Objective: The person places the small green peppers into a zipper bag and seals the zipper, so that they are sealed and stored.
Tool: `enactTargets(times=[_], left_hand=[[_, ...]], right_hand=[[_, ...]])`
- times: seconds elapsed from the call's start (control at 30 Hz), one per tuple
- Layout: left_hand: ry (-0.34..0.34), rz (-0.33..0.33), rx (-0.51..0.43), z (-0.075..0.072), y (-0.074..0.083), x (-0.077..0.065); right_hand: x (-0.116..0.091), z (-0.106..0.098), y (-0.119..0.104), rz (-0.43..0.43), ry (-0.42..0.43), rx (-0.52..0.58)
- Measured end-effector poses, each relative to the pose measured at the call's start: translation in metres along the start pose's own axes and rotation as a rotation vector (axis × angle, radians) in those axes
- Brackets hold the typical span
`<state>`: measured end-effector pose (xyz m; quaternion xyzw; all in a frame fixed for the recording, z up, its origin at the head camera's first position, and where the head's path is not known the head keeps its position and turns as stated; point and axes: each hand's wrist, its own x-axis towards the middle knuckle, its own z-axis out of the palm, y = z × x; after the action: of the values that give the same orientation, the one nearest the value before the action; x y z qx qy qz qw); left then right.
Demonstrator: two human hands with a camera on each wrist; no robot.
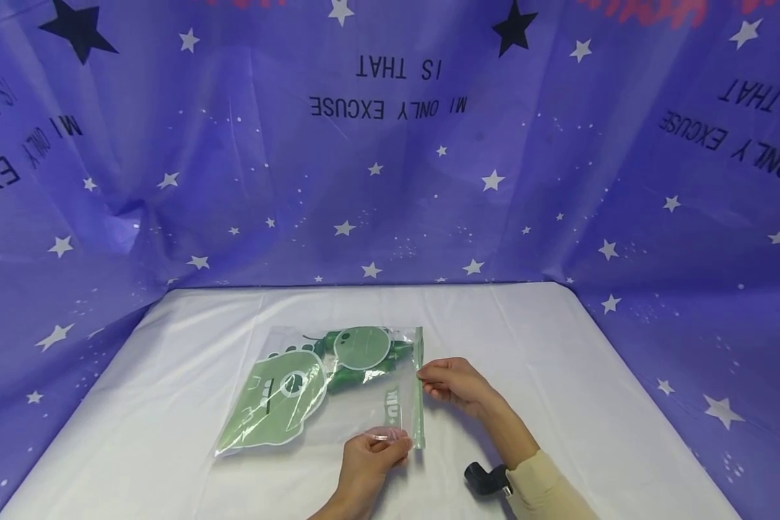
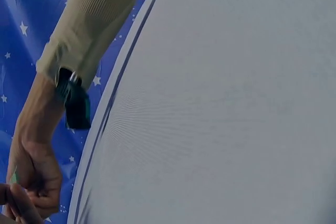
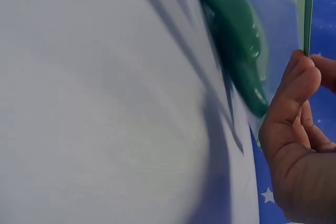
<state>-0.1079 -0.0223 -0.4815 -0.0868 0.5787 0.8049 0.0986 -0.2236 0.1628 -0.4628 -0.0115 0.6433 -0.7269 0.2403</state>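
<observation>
A clear zip bag (image 1: 357,426) with a green cartoon print and a green zip edge lies on the white table. Inside it are glossy dark green things (image 3: 236,40), long and tapering like peppers, partly hidden by the print. My left hand (image 1: 372,455) pinches the bag's near right corner, close to the zip edge. Farther along that same edge, my right hand (image 1: 458,383) pinches the green strip between thumb and fingers. In the left wrist view only fingertips of the left hand (image 2: 23,205) show, with the right hand (image 2: 37,177) behind them.
The white-covered table (image 1: 526,339) extends around the bag. Purple star-printed cloth (image 1: 390,188) rises behind it and hangs at both sides. A black wrist camera (image 1: 485,479) sits at the right sleeve cuff, low over the table.
</observation>
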Motion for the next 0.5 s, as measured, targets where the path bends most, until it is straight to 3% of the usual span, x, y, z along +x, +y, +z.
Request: enactTargets(times=[0.27,0.5], left_hand=[[-0.011,-0.008,-0.020,0.000,0.002,-0.003],[-0.076,-0.010,0.019,0.002,0.006,-0.013]], right_hand=[[0.037,-0.013,-0.003,0.043,0.150,0.003],[0.058,-0.025,-0.008,0.013,0.256,0.017]])
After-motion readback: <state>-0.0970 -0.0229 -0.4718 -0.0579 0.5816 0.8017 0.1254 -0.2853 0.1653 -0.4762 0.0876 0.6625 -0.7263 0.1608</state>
